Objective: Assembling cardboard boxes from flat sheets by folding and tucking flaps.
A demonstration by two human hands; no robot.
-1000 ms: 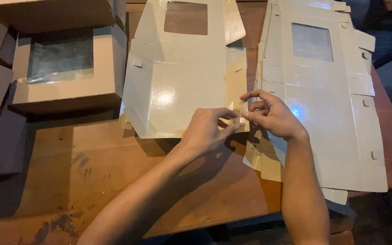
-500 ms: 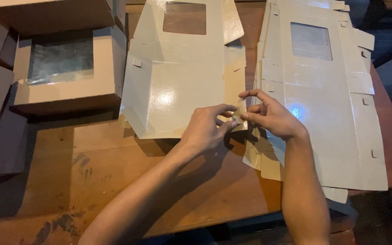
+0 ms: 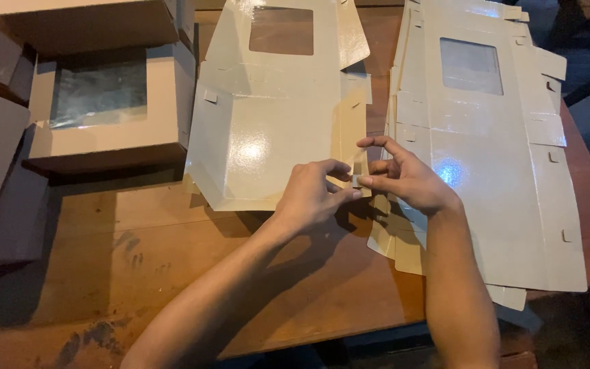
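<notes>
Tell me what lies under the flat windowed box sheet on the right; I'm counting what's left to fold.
Under the top sheet more flat cardboard sheets show as staggered edges at its left and bottom, resting on the wooden table. How many there are is hidden.

We see bare surface (image 3: 172, 273) near and left, open for passing. Assembled boxes (image 3: 104, 109) block far left; the flat stack (image 3: 500, 171) fills the right side.

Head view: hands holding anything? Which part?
Both hands, left hand and right hand, pinch a small tab at the right side flap of the partly folded box blank, fingers meeting at that tab.
</notes>
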